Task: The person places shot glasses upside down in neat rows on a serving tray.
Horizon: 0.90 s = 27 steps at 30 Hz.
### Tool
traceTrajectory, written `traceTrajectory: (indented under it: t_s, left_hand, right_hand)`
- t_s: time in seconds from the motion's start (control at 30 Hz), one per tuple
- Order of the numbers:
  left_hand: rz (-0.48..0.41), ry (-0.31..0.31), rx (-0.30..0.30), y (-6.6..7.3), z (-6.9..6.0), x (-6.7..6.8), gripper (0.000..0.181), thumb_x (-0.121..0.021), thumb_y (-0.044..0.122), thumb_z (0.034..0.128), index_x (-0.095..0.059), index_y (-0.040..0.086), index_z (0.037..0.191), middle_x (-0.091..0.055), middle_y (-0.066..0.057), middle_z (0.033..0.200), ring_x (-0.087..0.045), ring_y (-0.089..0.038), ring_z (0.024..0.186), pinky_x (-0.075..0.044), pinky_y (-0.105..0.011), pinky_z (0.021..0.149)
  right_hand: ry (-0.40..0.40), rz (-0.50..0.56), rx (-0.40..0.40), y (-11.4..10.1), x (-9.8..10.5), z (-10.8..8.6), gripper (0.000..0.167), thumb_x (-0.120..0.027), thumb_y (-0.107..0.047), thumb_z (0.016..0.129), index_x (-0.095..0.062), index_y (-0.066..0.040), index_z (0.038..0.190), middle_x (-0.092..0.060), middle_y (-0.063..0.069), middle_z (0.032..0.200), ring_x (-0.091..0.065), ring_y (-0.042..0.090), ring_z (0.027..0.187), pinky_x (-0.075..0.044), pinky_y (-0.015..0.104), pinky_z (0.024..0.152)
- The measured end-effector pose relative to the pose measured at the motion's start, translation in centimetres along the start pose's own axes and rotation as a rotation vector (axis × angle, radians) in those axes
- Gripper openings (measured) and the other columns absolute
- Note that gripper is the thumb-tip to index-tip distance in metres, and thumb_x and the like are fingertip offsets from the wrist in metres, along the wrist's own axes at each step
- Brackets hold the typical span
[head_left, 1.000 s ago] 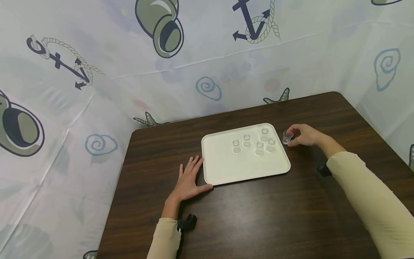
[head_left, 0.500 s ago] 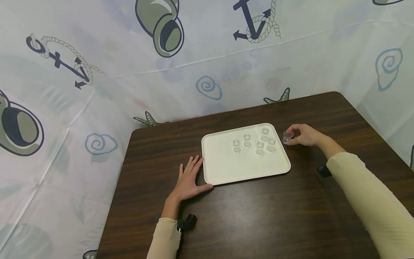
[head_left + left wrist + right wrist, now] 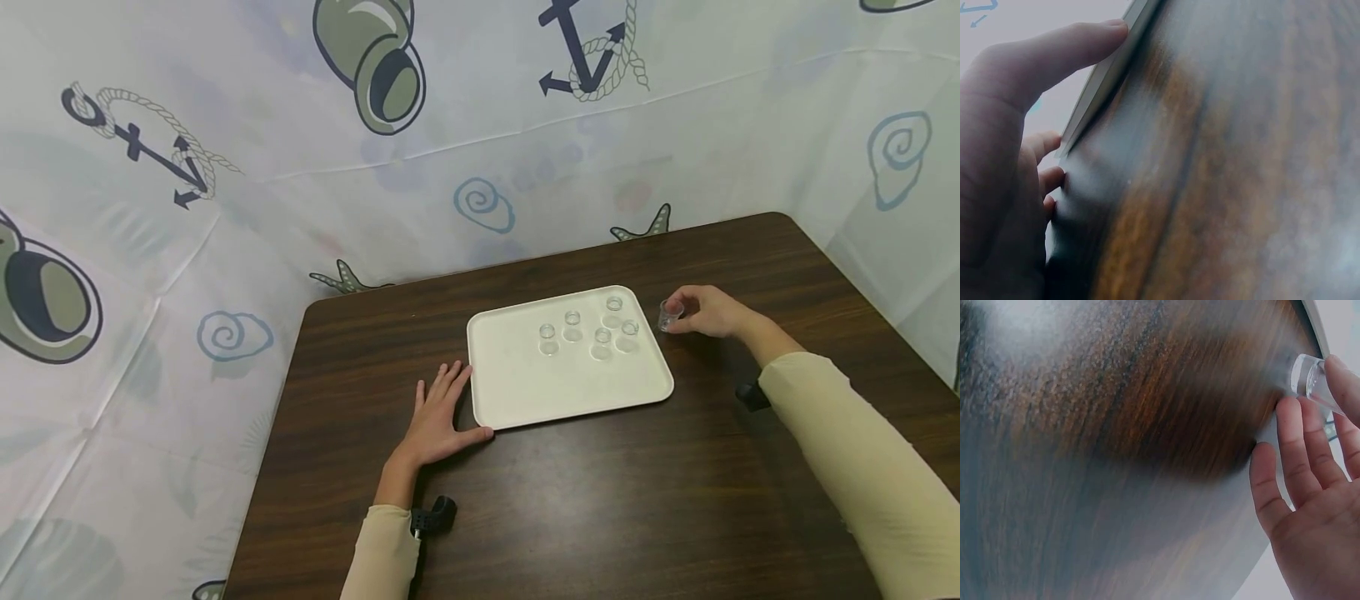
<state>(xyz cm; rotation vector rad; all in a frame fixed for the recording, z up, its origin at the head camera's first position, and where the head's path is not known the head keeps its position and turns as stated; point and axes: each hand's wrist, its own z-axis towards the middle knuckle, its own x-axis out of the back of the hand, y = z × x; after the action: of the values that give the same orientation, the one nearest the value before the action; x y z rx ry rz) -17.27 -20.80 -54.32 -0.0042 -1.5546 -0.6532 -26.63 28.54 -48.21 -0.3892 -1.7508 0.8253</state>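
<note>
Beyond the right edge of the cream tray (image 3: 517, 387), my right hand (image 3: 708, 312) pinches a small clear shot glass (image 3: 666, 317) between thumb and fingers. The right wrist view shows the thick base of the glass (image 3: 1310, 378) close to the tabletop; whether it touches cannot be told. My left hand (image 3: 435, 429) lies spread at the tray's near left corner, its fingertips at the left side and its thumb at the front rim. In the left wrist view the thumb (image 3: 1066, 53) rests against the rim. Several similar clear glasses (image 3: 602, 343) stand on the tray's far right half.
The dark wood table (image 3: 585, 517) ends at a rounded far right corner. Behind it and along the sides hangs a pale curtain (image 3: 420, 200) with sea prints. Each wrist wears a black camera mount (image 3: 433, 515).
My right hand has shifted very slightly away to the right with the shot glass, which sits a touch farther from the tray. My left hand and the tray stay put.
</note>
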Motion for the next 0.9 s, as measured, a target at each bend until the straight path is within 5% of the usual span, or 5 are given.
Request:
traceTrajectory:
  t_s: [0.43,0.67,0.9]
  left_hand:
    - [-0.003,-0.008,0.000,0.0,0.0,-0.1,0.107,-0.061,0.078,0.0758,-0.019,0.025,0.159,-0.016,-0.005,0.163,-0.007,-0.027,0.150,0.001,-0.063,0.113]
    - [-0.007,-0.013,0.007,0.0,0.0,0.0,0.107,-0.063,0.076,0.0756,-0.019,0.025,0.159,-0.016,-0.005,0.163,-0.006,-0.027,0.150,0.002,-0.063,0.113]
    - [-0.015,-0.018,0.014,0.0,0.0,0.0,0.107,-0.062,0.077,0.0755,-0.018,0.026,0.159,-0.014,-0.003,0.164,-0.005,-0.026,0.150,0.004,-0.061,0.113]
  right_hand:
    - [0.175,0.063,-0.033,-0.6,0.8,0.2,0.040,-0.071,-0.019,0.091,-0.054,0.005,0.118,-0.058,0.027,0.118,-0.057,0.039,0.106,-0.048,0.046,0.083]
    - [0.301,0.076,0.058,-3.3,0.6,0.6,0.032,-0.072,-0.018,0.091,-0.058,0.000,0.114,-0.060,0.018,0.103,-0.055,0.028,0.088,-0.044,0.029,0.064]
    - [0.266,0.045,0.148,-6.9,-0.7,1.3,0.034,-0.071,-0.014,0.091,-0.059,-0.002,0.121,-0.061,0.016,0.106,-0.054,0.030,0.091,-0.043,0.036,0.068]
